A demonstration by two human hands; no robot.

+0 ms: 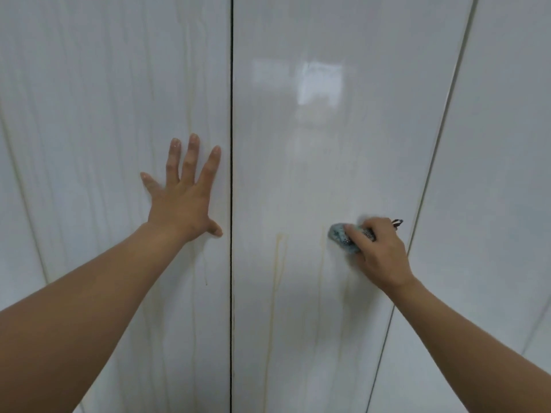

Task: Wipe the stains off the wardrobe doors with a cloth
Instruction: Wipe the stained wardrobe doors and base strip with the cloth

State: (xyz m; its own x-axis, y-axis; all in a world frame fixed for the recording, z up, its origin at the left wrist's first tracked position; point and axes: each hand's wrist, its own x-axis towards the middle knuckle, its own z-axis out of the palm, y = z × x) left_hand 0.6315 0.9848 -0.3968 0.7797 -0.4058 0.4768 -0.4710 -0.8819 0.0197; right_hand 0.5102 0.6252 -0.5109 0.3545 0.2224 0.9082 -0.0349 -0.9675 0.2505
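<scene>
Two glossy white wardrobe doors fill the view, split by a dark vertical gap. My left hand (pixel 185 198) lies flat on the left door (pixel 104 114), fingers spread and straight, just left of the gap. My right hand (pixel 377 251) grips a bunched blue-green patterned cloth (pixel 341 236) and presses it against the right door (pixel 313 144). Yellowish drip stains (pixel 278 263) run down the right door to the left of the cloth and below it. Fainter streaks mark the left door above and below my left hand.
A third white panel (pixel 492 174) stands to the right, beyond a thin seam close to my right hand. A bright window reflection (pixel 320 81) shows high on the right door.
</scene>
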